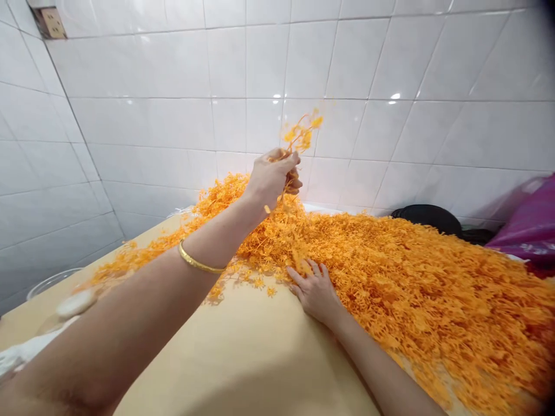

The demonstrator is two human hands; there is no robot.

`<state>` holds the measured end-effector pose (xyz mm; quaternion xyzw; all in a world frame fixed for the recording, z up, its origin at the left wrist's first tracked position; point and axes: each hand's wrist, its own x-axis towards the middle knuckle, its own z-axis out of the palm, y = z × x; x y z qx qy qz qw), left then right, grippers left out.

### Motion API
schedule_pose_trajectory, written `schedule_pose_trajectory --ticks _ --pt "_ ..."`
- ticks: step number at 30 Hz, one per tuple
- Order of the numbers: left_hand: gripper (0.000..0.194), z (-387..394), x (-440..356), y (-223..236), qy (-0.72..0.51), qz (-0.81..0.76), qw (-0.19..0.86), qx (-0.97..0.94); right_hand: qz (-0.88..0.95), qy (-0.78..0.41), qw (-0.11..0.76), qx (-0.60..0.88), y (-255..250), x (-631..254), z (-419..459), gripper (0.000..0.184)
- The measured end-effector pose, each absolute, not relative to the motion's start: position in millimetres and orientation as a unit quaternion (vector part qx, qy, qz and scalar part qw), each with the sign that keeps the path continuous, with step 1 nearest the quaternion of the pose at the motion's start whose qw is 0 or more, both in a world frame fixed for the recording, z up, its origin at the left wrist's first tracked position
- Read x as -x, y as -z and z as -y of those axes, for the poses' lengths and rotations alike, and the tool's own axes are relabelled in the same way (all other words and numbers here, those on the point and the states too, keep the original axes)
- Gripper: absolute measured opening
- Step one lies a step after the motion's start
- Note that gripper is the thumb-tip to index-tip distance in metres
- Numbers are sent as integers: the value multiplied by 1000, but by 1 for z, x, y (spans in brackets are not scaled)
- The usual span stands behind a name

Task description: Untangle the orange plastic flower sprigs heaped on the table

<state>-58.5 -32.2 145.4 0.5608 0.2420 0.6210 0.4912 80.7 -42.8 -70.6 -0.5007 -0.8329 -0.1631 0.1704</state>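
Observation:
My left hand [277, 170] is raised above the pile and closed around a small bunch of orange sprigs [302, 134]. The bunch has thin stems with small frilly ends, blurred at the top, and some strands hang below the fist. A gold bangle [197, 263] circles the left wrist. Under and beside it spreads a large heap of the same orange sprigs [416, 277]; their material is unclear. My right hand [316, 292] lies low at the heap's near left edge, fingers spread and touching loose sprigs. Nothing is visibly gripped in it.
The heap lies on a pale yellow table [251, 352] against a white tiled wall [243, 69]. Round black items [427, 218] and a purple bag [524, 222] stand behind it at right. At left are a clear round rim [52, 283], a whitish round object [76, 303] and white cloth [34, 349].

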Motion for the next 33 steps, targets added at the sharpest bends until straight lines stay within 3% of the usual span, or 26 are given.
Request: schedule_pose_trajectory --ticks 4,8,12,15,18,23,33 --pt "11 27 59 -117 -566 -233 621 -489 805 145 198 540 61 -91 35 41" --pt "14 29 51 -84 -538 -175 727 -389 778 71 354 514 45 -92 34 31" --pt "21 29 46 -68 -534 -116 770 -328 705 -200 520 439 27 -93 43 39" --pt "26 23 49 -64 -547 -84 778 -296 688 -446 469 329 19 -90 55 43" --pt "27 14 59 -59 -566 -89 770 -280 688 -565 370 266 20 -86 64 35" --pt "22 4 88 -42 -585 -170 753 -247 717 -544 311 305 27 -86 64 15" --pt "19 16 121 6 -528 -291 735 -311 668 -577 283 375 36 -104 57 24"
